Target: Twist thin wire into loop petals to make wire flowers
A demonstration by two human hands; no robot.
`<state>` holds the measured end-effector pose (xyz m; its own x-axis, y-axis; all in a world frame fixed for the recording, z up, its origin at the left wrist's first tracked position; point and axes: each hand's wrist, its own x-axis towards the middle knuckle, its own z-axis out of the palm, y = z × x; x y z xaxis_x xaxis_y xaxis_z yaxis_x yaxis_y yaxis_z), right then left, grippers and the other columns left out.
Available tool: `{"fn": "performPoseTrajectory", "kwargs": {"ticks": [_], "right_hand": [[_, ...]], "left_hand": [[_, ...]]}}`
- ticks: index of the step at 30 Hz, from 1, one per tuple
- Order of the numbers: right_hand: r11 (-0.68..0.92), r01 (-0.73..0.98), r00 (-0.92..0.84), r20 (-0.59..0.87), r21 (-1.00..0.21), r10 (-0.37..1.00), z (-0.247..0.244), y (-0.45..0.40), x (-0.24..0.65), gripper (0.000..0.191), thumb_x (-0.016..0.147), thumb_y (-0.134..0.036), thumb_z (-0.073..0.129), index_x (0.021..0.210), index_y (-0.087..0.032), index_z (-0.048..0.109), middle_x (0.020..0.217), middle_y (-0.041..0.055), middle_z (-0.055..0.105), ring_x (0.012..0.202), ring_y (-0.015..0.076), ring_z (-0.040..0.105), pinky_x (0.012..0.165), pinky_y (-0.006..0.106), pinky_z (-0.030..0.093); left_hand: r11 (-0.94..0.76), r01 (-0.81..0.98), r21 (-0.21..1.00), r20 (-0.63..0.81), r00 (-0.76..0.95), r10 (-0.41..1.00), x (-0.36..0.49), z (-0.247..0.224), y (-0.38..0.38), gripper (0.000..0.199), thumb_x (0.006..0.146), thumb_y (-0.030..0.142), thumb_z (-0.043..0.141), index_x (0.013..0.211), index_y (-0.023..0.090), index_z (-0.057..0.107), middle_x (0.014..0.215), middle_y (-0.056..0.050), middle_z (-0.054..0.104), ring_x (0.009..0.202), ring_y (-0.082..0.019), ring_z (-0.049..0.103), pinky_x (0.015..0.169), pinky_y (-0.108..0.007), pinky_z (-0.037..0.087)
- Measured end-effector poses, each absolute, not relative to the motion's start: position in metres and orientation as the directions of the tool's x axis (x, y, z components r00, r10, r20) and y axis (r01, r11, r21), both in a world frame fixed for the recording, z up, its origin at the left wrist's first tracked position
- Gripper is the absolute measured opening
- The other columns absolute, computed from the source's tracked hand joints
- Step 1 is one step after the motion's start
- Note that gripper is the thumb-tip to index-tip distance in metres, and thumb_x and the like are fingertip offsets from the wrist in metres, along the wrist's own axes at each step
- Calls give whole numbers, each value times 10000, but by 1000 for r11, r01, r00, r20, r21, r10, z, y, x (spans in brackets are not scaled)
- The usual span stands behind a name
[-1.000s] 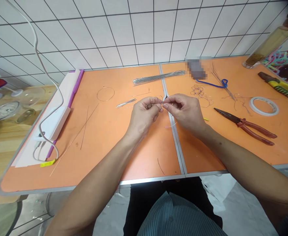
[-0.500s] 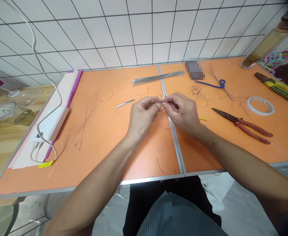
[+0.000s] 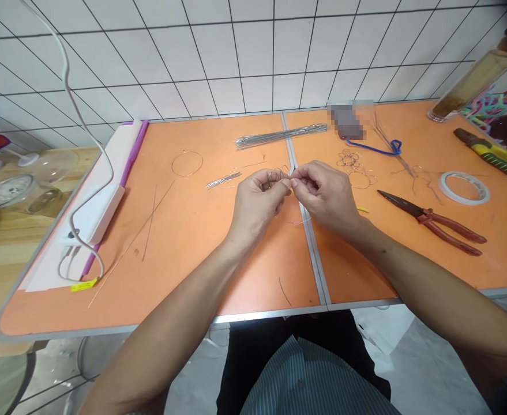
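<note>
Fine copper-coloured wire (image 3: 278, 173), thin as thread, forms a small, loose loop held just left of the upper part of the metal seam (image 3: 315, 259) that joins the two orange tabletops. The left hand (image 3: 258, 199) and right hand (image 3: 326, 193) meet almost directly over the seam, both closed into pinches with the thumbs pressed against curled fingers, gripping the wire between them. Which strand each hand pinches is too fine to tell. A faint pinkish strand (image 3: 300, 221) lies just below the hands, beside the seam.

Left of the seam lie a small bundle of short silver wires (image 3: 222, 180), a wire ring (image 3: 187, 163), and long straight wires (image 3: 149, 225) near a white power strip (image 3: 97, 216). A sheaf of straight silver rods (image 3: 281, 135) crosses the seam's far end, and a short dark wire (image 3: 284, 291) lies left of its near end. Right of the seam are wire flower shapes (image 3: 349, 159), a blue cord (image 3: 376, 148), long-nosed pliers with red handles (image 3: 452, 236), a roll of clear tape (image 3: 464, 199), and a yellow-handled tool (image 3: 493, 158).
</note>
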<state>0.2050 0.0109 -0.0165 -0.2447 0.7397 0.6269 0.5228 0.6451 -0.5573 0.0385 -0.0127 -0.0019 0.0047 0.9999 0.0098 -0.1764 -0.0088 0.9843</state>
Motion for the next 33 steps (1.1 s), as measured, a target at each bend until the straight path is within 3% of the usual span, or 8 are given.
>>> {"fn": "performPoseTrajectory", "kwargs": {"ticks": [5,16,23,33], "right_hand": [[679,537,-277,656,-501,702,-20,10,204,143,983,-132,655,882,-226,691,803,8,687,700,166,563,664,326,415],[673,542,-224,686,-503,692,-21,12,204,127,1033,-236,720,921,-244,781,813,15,687,724,180,571,687,347,439],[661,561,-201,693,-498,692,-23,12,201,154,1059,-361,725,987,-262,818,824,27,687,716,190,574,677,353,452],[664,585,-216,700,-465,681,-24,12,200,187,1087,-383,686,1053,-276,835,840,34,707,739,197,589,711,361,468]], "left_hand": [[-43,-135,990,36,-51,998,37,-1,-16,91,872,268,777,832,191,750,784,-9,706,567,-96,584,509,-236,495],[-65,-173,983,47,-107,993,36,-8,-14,79,832,288,830,880,225,832,963,-15,783,663,-94,611,573,-224,532],[-57,-173,983,37,-117,992,36,-5,-14,59,827,263,805,868,222,812,911,-5,767,605,-88,586,587,-245,530],[-97,-156,983,80,-112,990,35,-3,-14,68,889,267,793,830,234,788,833,1,722,656,-109,597,635,-257,534]]}}
